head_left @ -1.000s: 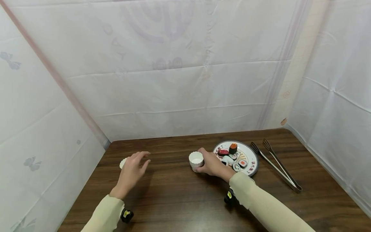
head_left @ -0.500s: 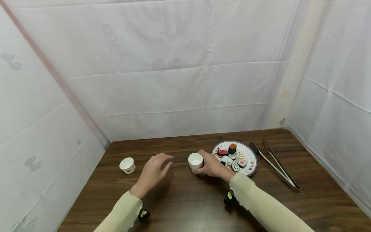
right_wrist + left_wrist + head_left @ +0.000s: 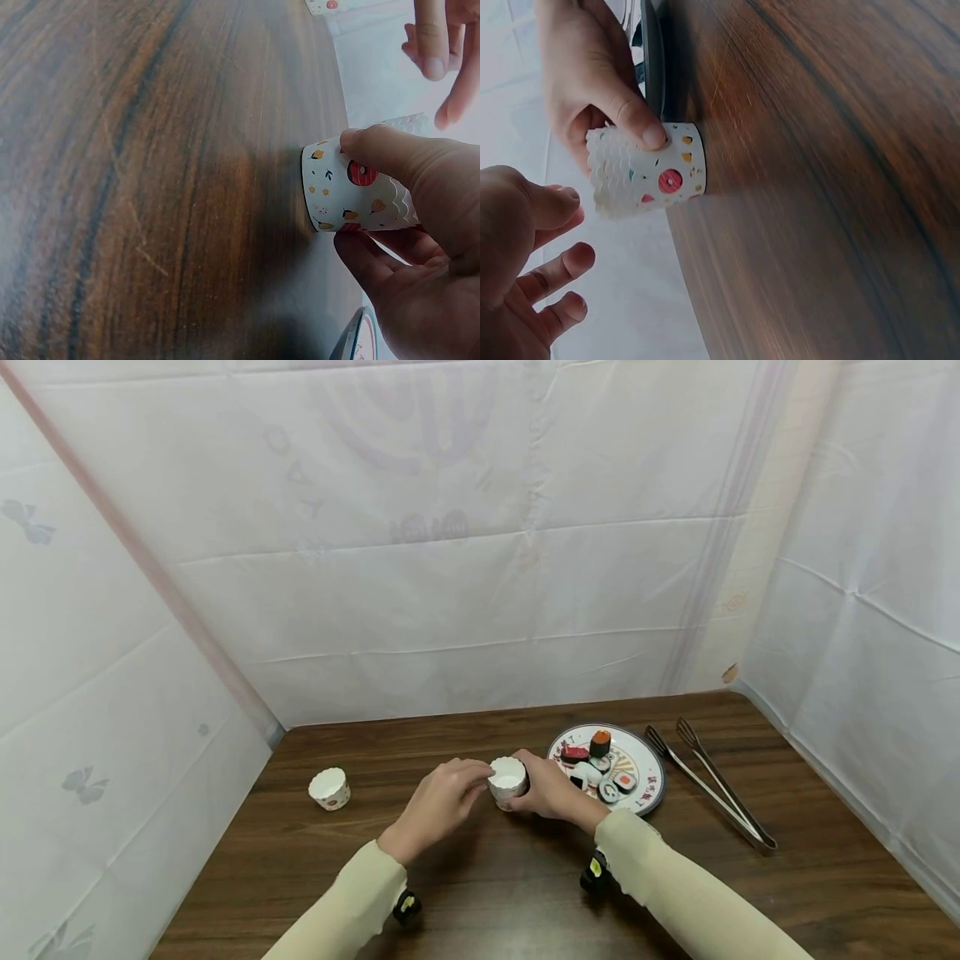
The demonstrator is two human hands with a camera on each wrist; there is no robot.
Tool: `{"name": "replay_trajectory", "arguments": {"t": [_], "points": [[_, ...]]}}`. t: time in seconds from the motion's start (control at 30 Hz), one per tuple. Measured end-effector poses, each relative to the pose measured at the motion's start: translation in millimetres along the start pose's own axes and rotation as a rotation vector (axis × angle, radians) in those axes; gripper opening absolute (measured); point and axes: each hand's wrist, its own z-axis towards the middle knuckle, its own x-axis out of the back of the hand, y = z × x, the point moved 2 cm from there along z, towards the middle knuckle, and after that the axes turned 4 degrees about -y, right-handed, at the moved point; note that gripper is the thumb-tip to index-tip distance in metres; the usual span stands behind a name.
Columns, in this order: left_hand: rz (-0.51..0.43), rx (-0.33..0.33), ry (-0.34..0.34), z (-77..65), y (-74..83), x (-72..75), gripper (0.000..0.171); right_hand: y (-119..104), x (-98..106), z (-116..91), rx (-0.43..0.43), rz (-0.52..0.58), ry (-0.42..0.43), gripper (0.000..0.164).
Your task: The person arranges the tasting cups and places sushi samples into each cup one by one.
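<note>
Pale printed cloth [image 3: 420, 585] hangs on three sides of a dark wood-grain table [image 3: 262, 860], creased in long horizontal folds along the back. Near the table's middle, a person in cream sleeves [image 3: 675, 877] has both hands at a stack of paper cups [image 3: 507, 777], which stands upright. The right hand [image 3: 555, 789] grips the stack from the side, thumb against the printed wall and fingers around the opposite side. Across from it, the left hand [image 3: 442, 797] hovers at the scalloped rim, its thumb and loosely bent fingers apart; whether a fingertip touches the paper cannot be told. Wrist views show red doughnuts and small yellow motifs on the stack, with several wavy edges nested together. Well to the left, another cup [image 3: 330, 790] stands upright, white inside. Just beside the right hand, a round plate [image 3: 645, 760] with a dark rim bears sushi [image 3: 601, 743], including an orange-topped piece, a red-topped one and rolls. Right of the plate, metal tongs [image 3: 718, 802] lie spread, their joined end toward the person. Black wrist cameras [image 3: 407, 907] sit at the cuffs.
</note>
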Motion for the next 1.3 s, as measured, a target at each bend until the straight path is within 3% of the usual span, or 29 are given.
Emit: {"name": "replay_trajectory", "arguments": {"t": [0.23,0.47,0.73,1.3], "points": [[-0.007,-0.023,-0.025,6.5,4.5,-9.8,0.027,2,-1,-1,0.012,-0.021,0.004,0.058],[0.005,-0.001,-0.071,8.7,6.0,-15.2,0.023,1,-1,-2,0.02,-0.027,0.018,0.057],[0.014,0.004,-0.076,8.9,4.1,-17.9,0.014,1,-1,-2,0.02,-0.021,0.025,0.058],[0.023,-0.002,-0.067,10.1,2.0,-21.5,0.011,0,1,-2,0.003,-0.007,0.002,0.057]]}}
